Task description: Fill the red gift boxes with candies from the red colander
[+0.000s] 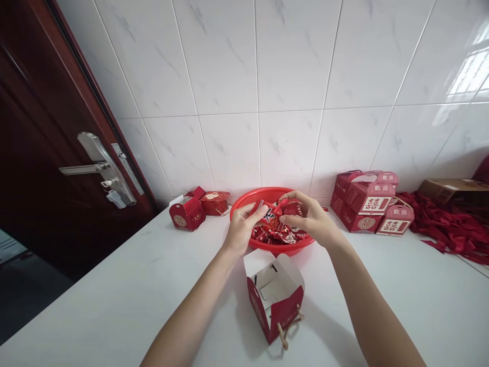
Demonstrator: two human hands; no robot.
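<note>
Over a red plastic basket [244, 195], my left hand [240, 227] pinches a shiny red candy packet [270, 218] with dark lettering. My right hand [315, 221] is curled at the other side, thumb and fingers closed around red wrappers; whether these belong to one packet or several I cannot tell. Below both hands, more red wrapped candies [280, 236] lie in the basket. Between my forearms, a dark red gift box [284, 306] stands with its white flaps up and a twine handle [283, 336] hanging at the front. Its white inside shows no candy.
At the left back are an opened red box [187, 213] and a closed red box [214, 203]. Several closed gift boxes [367, 204] are stacked at the right, beside red ribbon-like material [439, 224] and a brown carton [454, 191]. A tiled wall [229, 66] borders the white table [114, 285].
</note>
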